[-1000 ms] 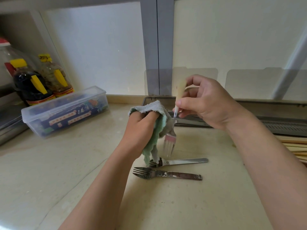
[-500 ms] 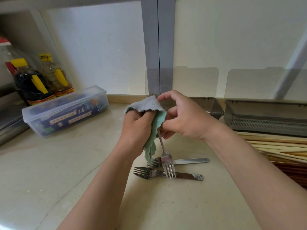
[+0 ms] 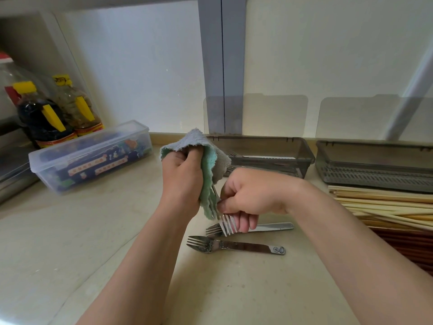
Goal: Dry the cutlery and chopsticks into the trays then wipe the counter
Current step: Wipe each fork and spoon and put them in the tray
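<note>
My left hand (image 3: pixel 181 181) grips a grey-green cloth (image 3: pixel 212 160) wrapped round the handle of a steel fork (image 3: pixel 226 222), whose tines point down. My right hand (image 3: pixel 249 198) pinches that fork near its tines, just below the cloth. Two more forks lie on the counter beneath: one (image 3: pixel 264 227) partly behind my right fingers, the other (image 3: pixel 234 245) nearer me. Behind stand two grey trays: the left one (image 3: pixel 269 148) holds some cutlery, the right one (image 3: pixel 375 165) shows only its slotted floor. Pale chopsticks (image 3: pixel 386 205) are piled at the right.
A clear lidded box (image 3: pixel 91 158) with colourful contents sits at the left, with two sauce bottles (image 3: pixel 42 120) behind it. Dark red chopsticks (image 3: pixel 412 245) lie under the pale ones. The beige counter (image 3: pixel 70 242) runs to the wall behind.
My right hand has slid down the fork from the handle end to the tines, while the cloth in my left hand has closed round the handle. The fork sits lower.
</note>
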Demonstrator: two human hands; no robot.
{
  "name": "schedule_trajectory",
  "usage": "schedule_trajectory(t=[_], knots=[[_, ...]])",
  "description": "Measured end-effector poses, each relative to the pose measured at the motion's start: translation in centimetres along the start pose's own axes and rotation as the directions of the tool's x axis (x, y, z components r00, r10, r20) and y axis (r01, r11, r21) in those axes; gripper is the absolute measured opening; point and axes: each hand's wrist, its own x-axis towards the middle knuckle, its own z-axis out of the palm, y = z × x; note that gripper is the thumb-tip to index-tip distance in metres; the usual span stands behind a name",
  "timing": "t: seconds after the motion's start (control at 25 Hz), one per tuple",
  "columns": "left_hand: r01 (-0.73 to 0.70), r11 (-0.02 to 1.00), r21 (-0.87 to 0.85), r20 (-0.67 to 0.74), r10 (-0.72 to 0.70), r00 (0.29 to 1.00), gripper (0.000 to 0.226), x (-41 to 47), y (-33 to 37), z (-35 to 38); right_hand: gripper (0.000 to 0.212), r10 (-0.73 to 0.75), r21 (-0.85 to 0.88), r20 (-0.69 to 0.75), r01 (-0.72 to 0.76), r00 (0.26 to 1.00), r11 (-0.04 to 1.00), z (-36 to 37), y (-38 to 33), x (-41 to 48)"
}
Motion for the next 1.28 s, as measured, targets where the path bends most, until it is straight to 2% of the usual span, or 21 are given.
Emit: schedule_trajectory(t=[0.32,0.48,0.6,0.8,0.96,1.08,1.16,1.2,1.28], knots=[[-0.025,0.999,-0.043,0.014,0.025,1.000,0.023,0.2,0.2,-0.2,0.025,-0.055,0.107,-0.029,0.058,0.998,0.993,1.0,-0.6,0.2],[-0.043,0.999,-0.011,0.042,0.043,0.998,0.041,0.2,0.2,-0.2,0.025,-0.062,0.129,-0.060,0.069,0.996,0.989,1.4,-0.5,0.5],[-0.076,0.996,0.051,0.046,0.074,0.996,0.045,0.1,-0.1,-0.2,0.027,-0.064,0.142,-0.050,0.071,0.997,0.987,1.9,-0.8,0.7],[-0.043,0.984,0.171,0.109,0.024,0.994,0.028,-0.8,-0.4,0.3,0.031,-0.047,0.260,-0.202,0.100,0.978,0.960,0.3,-0.5,0.5],[-0.042,0.979,0.200,0.129,0.016,0.991,0.024,-0.9,-0.6,0.4,0.025,-0.029,0.339,-0.254,0.117,0.967,0.933,0.0,-0.2,0.6],[-0.032,0.976,0.216,0.165,-0.004,0.986,0.021,-0.6,-0.6,0.2,0.016,-0.028,0.206,-0.280,0.089,0.960,0.975,-1.3,0.1,0.0],[-0.031,0.967,0.254,0.237,-0.031,0.971,0.022,-0.8,-0.3,0.0,0.017,-0.046,0.086,-0.406,0.088,0.913,0.992,-2.8,0.3,-0.5],[-0.031,0.961,0.276,0.285,-0.051,0.957,0.022,-0.9,-0.3,0.0,0.019,-0.051,0.104,-0.502,0.118,0.864,0.987,-3.4,0.4,-0.6],[-0.029,0.948,0.317,0.381,-0.099,0.919,0.023,-1.4,-0.2,-0.1,0.016,-0.015,0.297,-0.620,0.253,0.784,0.921,-4.1,0.6,-0.6]])
